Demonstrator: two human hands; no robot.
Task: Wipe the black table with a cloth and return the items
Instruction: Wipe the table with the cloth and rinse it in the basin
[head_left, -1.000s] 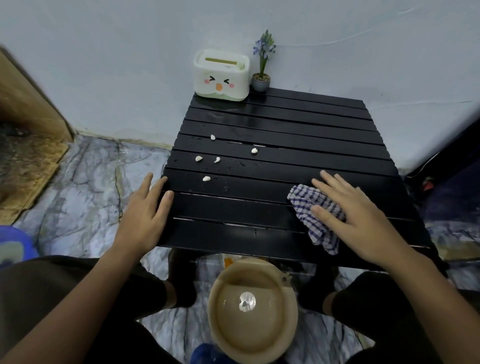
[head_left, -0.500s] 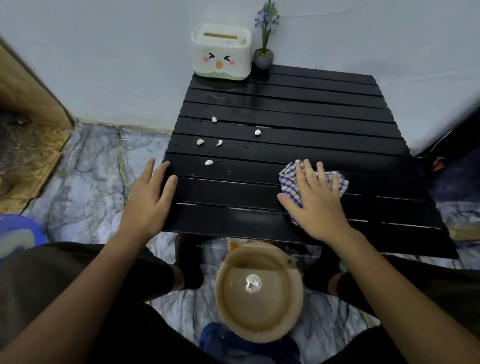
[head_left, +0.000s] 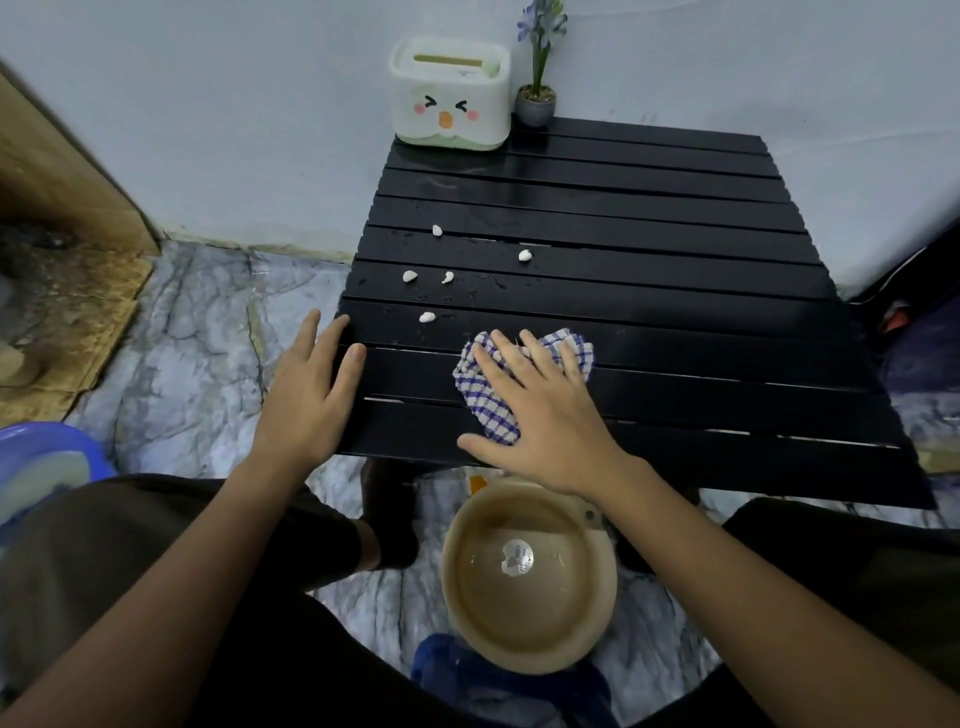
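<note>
A black slatted table (head_left: 649, 249) stands against the wall. My right hand (head_left: 540, 415) presses flat, fingers straight, on a blue-and-white checked cloth (head_left: 488, 400) near the table's front edge. My left hand (head_left: 306, 395) rests flat on the table's front left corner. Several small white bits (head_left: 427, 317) lie scattered on the left-middle slats among water drops, just beyond the cloth. A white tissue box with a cartoon face (head_left: 450, 93) and a small potted purple flower (head_left: 537, 98) stand at the table's far edge.
A beige basin of water (head_left: 530, 577) sits on the marble floor between my knees, under the table's front edge. A blue basin (head_left: 41, 467) is at the left. A wooden panel (head_left: 52, 171) leans at the far left. Dark objects lie right of the table.
My right hand has slid the cloth leftward along the front slats, from the right side toward the middle. The left hand stays on the corner. The camera has tilted down.
</note>
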